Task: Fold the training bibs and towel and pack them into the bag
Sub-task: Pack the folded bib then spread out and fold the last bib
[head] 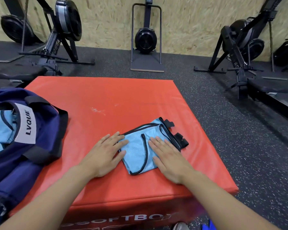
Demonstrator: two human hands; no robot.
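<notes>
Folded training bib (137, 153): light blue mesh, black trim and black straps at its right edge, lying flat on the red soft box (106, 100). Navy bag (45, 130), open, at the box's left edge; light blue fabric (0, 128) inside.

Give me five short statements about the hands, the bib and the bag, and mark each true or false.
1. Both hands lie flat on the bib. True: the left hand presses its left edge, the right hand its right half.
2. The bib is red. False: it is light blue with dark trim; the box under it is red.
3. The bag stands open, left of the bib. True.
4. The bag holds nothing. False: light blue cloth shows inside.
5. The right hand grips a bag strap. False: it rests open on the bib.
</notes>
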